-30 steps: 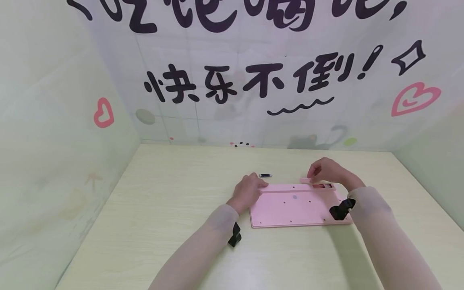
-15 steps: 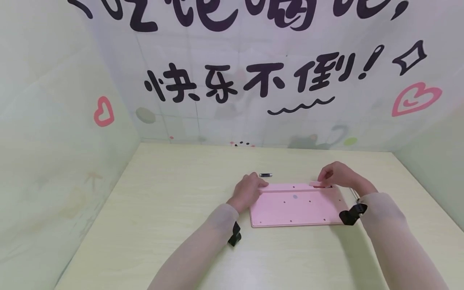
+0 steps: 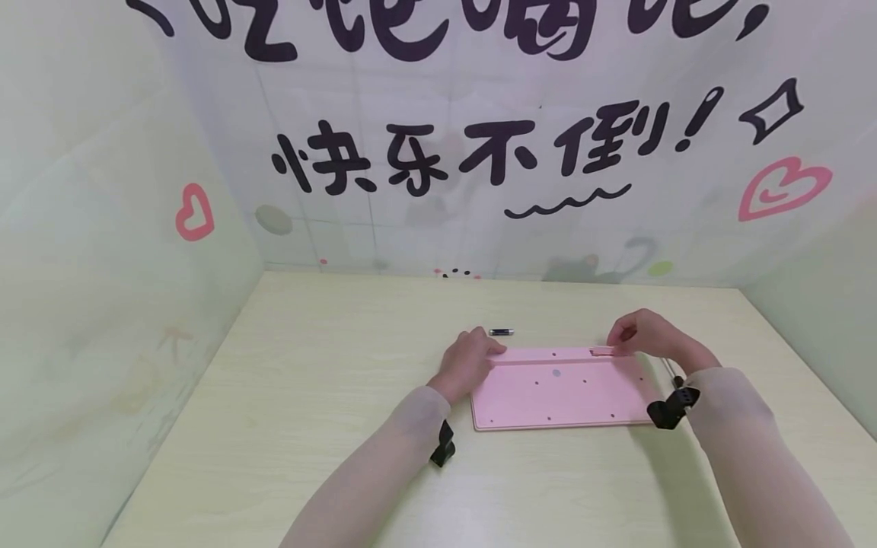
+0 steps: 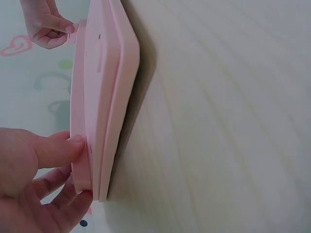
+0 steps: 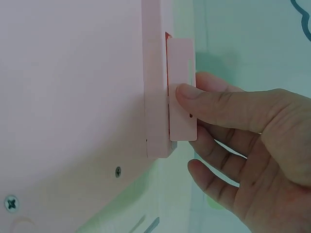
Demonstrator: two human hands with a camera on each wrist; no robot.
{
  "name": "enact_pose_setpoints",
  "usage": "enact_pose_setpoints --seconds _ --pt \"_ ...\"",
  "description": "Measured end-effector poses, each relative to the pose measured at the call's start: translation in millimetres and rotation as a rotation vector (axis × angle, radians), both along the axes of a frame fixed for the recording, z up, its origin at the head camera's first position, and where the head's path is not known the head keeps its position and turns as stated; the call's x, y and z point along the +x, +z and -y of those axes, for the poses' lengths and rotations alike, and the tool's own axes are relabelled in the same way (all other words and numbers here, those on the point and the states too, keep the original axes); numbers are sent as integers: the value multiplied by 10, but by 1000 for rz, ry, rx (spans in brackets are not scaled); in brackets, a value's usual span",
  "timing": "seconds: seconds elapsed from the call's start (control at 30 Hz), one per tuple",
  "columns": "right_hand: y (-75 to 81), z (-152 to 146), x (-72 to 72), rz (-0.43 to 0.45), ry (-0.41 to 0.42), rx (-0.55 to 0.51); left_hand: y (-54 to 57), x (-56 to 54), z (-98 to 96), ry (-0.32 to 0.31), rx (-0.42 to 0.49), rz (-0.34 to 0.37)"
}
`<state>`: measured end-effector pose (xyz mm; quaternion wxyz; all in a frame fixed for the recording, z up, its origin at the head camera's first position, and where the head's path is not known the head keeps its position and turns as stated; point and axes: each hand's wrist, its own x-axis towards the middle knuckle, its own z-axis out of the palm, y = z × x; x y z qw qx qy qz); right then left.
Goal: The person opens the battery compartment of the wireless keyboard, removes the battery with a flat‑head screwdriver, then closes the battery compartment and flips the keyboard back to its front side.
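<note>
A pink keyboard lies with its screwed underside up. My left hand grips its far left corner; in the left wrist view the thumb presses the raised ridge and the fingers curl round the edge. At the far right, my right hand pinches a small pink battery cover between thumb and fingers. In the right wrist view the cover stands over the slot in the ridge, not flush with it, and a strip of red interior shows beside it. The slot's inside is mostly hidden.
A dark battery with silver ends lies on the pale wooden table just beyond the keyboard's left part. A thin cable shows near the right wrist. A printed cloth wall stands behind the table.
My right hand has moved right along the ridge with the battery cover, from left of the slot to over it. The left hand, keyboard and loose battery stay in place.
</note>
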<state>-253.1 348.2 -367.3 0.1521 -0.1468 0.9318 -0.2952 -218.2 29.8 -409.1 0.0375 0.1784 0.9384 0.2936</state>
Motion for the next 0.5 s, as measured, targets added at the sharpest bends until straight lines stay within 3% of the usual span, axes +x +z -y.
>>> enact_pose_setpoints --seconds 0.27,0.5 --pt "-7 -2 -21 3 13 10 -3 6 4 1 2 0" --pt "11 29 -47 -17 75 16 2 5 8 -4 0 -9"
